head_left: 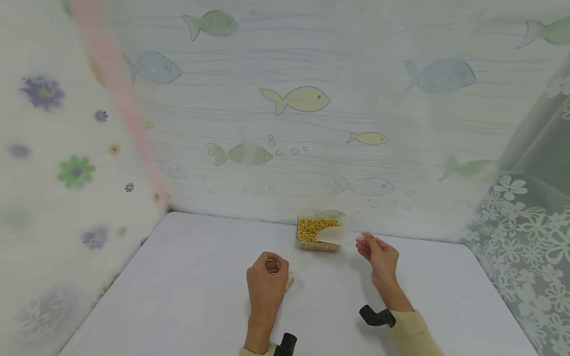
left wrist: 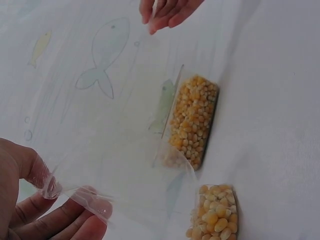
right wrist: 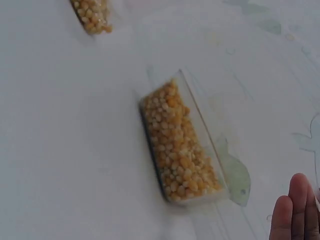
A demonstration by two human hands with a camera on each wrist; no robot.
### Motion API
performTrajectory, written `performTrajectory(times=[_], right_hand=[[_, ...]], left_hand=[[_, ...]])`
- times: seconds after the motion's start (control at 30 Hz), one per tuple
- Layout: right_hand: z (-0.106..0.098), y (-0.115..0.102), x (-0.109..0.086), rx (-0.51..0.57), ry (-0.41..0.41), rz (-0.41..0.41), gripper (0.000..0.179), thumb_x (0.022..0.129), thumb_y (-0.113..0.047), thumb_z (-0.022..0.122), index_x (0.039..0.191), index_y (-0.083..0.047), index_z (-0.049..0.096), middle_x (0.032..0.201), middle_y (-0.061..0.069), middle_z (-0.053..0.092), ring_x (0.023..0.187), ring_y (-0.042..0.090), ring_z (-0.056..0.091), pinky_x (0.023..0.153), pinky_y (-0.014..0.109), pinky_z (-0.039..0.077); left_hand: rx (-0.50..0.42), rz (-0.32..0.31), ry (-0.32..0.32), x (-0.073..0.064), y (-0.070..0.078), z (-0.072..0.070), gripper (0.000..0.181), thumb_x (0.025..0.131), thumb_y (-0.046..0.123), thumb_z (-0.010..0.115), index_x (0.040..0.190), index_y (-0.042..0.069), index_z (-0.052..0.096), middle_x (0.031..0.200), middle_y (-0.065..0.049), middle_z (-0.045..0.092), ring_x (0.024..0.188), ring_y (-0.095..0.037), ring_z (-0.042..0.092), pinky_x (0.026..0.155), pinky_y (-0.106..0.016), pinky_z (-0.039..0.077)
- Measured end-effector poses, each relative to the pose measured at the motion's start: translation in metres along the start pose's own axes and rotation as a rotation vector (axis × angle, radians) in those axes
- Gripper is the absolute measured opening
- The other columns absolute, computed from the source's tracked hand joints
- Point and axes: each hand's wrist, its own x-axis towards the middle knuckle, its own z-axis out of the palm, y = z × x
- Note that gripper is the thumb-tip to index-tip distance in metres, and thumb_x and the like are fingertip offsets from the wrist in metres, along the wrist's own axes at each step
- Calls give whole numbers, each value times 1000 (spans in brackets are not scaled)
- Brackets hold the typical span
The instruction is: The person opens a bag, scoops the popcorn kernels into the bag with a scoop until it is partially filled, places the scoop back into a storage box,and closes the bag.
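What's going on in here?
A person's left hand is holding a clear plastic bag, with some corn kernels apparently inside it. The right hand is near a clear box holding more corn on the white table; whether it grips anything is hard to tell.

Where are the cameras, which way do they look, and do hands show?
Head: on the person's head, looking forward and down at the tub of corn; left hand and right hand show.
Left wrist: worn there, looking past that hand's fingers toward the bag of corn; the right hand shows at the top.
Right wrist: worn there, looking at the tub; only right fingers show, lower right.
Both wrist views share the tub and bag.
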Motion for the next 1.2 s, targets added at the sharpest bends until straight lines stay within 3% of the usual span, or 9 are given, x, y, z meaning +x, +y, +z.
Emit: performTrajectory(times=[0.13,0.3,0.4,0.53,0.67,0.77,0.87,0.97,1.2], right_hand=[[8,1,7,-108,38,-160,38,101,-21,65,120,11,66,76,-9,74,70,2,72,72,20,59],[19,-3,9,-186,48,-440,26,99,-11,66,103,14,72,84,20,75,64,3,71,66,19,58],[24,-5,9,-249,35,-570,23,98,-8,66,95,14,73,83,27,73,63,2,69,64,18,58],[28,-7,9,-353,34,-655,20,98,-10,67,94,8,76,79,20,74,63,-1,67,60,14,54],[31,-6,13,-395,30,-691,19,97,-11,67,96,5,78,78,17,75,63,0,67,57,12,51],[31,-3,17,-396,29,-691,20,98,-11,67,96,6,77,78,17,75,63,2,68,56,13,51],[31,1,23,-364,18,-627,23,98,-12,66,95,9,76,79,19,75,63,3,69,57,15,53],[30,6,29,-282,12,-475,26,99,-12,65,99,12,73,79,15,75,62,2,69,61,16,56],[28,11,35,-149,10,-130,36,101,-17,63,117,15,65,73,-6,73,66,1,71,66,19,58]], left_hand=[[3,-3,2,0,-1,0,12,87,6,68,78,13,66,62,5,67,59,-4,66,63,-26,55],[2,-14,-6,0,-2,0,10,87,6,68,79,12,67,63,4,68,60,-5,66,62,-26,55],[4,-14,-7,0,-3,0,10,87,5,68,79,12,67,63,4,68,59,-4,66,61,-26,55],[1,-8,-5,-1,-4,0,11,88,5,68,79,12,67,64,4,68,60,-4,66,62,-26,55],[-2,3,3,0,-3,0,12,88,5,68,79,13,67,64,4,68,60,-5,66,61,-26,55],[2,0,5,0,-3,0,12,88,6,68,79,13,67,64,5,68,60,-5,66,61,-26,55],[4,-3,4,1,-2,0,12,88,6,67,79,13,67,63,5,68,60,-4,66,61,-26,55],[6,-1,4,0,-2,1,12,88,6,68,79,13,67,63,5,68,59,-5,66,61,-26,55],[1,4,6,0,-2,1,11,87,5,68,79,12,68,62,5,68,58,-4,65,60,-26,54]])
